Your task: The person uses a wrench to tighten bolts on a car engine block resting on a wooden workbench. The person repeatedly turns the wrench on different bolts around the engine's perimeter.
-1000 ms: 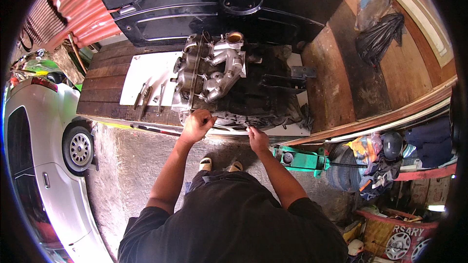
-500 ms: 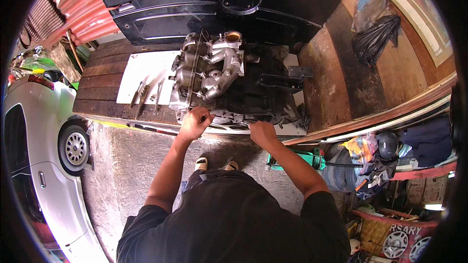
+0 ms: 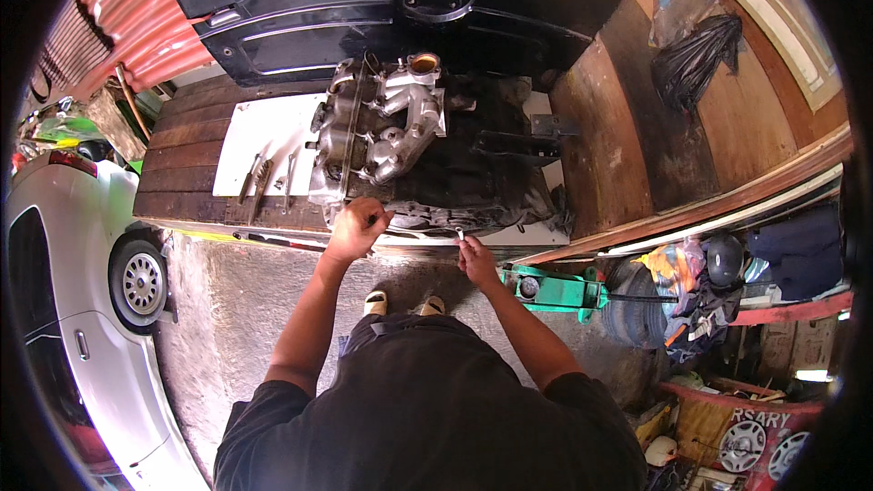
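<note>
An engine (image 3: 436,159) lies on a wooden bench, its silver intake manifold (image 3: 400,150) and valve cover (image 3: 341,141) uppermost and its body dark and greasy. My left hand (image 3: 357,229) is closed in a fist against the engine's near left corner; whatever it grips is hidden. Just off the near side, my right hand (image 3: 477,261) pinches a short silver metal tool (image 3: 460,233), its tip pointing up toward the engine. Most of that tool is covered by my fingers.
On a white board (image 3: 259,132) left of the engine lie a wrench (image 3: 289,184) and two other hand tools. Behind the bench stands a black vehicle door panel (image 3: 318,14). A green floor jack (image 3: 555,291) is at my right, a silver car (image 3: 91,309) at my left.
My right hand has pulled back from the engine's near edge toward me, bringing the silver tool's end into sight. My left hand stays at the corner. The view has shifted slightly.
</note>
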The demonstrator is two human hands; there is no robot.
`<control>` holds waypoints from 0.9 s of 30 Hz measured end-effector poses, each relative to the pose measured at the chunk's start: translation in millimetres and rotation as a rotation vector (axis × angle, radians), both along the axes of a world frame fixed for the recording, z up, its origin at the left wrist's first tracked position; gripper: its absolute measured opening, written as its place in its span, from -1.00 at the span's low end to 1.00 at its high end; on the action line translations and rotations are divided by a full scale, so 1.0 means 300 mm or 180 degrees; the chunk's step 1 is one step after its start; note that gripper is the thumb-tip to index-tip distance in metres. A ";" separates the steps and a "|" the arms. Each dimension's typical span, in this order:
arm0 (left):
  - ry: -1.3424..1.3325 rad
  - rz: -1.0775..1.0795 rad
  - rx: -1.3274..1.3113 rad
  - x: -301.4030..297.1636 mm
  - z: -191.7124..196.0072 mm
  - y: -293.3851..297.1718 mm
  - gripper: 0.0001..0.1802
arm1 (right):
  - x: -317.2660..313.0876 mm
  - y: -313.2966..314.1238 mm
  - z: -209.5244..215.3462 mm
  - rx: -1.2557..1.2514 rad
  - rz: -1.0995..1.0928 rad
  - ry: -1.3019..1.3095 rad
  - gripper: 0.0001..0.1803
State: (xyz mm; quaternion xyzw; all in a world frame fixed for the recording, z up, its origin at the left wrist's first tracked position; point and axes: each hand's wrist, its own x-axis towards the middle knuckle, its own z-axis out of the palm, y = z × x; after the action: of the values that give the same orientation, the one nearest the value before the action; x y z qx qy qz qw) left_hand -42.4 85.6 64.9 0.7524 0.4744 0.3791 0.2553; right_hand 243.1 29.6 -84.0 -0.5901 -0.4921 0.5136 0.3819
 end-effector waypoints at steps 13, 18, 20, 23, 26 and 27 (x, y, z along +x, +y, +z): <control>-0.0076 0.0029 0.0043 0.006 0.004 -0.002 -0.72 | -0.092 0.039 0.012 0.0355 0.0004 0.0482 -0.72; 0.0070 0.0064 -0.0105 0.006 0.006 0.000 -0.71 | -0.083 0.044 0.012 0.0420 0.0084 0.0447 -0.73; 0.0052 0.0104 -0.0140 0.003 0.009 -0.002 -0.71 | -0.078 0.040 0.021 0.0367 0.0166 0.0424 -0.74; 0.0032 0.0071 -0.0120 0.005 0.013 0.000 -0.70 | -0.074 0.034 0.006 0.0335 0.0140 0.0368 -0.75; 0.0020 0.0104 -0.0199 0.009 0.027 -0.006 -0.71 | -0.075 0.039 0.006 0.0311 0.0100 0.0198 -0.76; 0.0033 0.0099 -0.0184 0.007 0.027 -0.007 -0.72 | -0.074 0.040 0.008 0.0303 0.0089 0.0123 -0.76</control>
State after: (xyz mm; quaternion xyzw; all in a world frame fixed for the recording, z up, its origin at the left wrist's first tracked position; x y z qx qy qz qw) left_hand -40.1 83.5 72.9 0.7392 0.4980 0.3653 0.2685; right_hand 221.0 41.6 -81.6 -0.5542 -0.5167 0.5062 0.4117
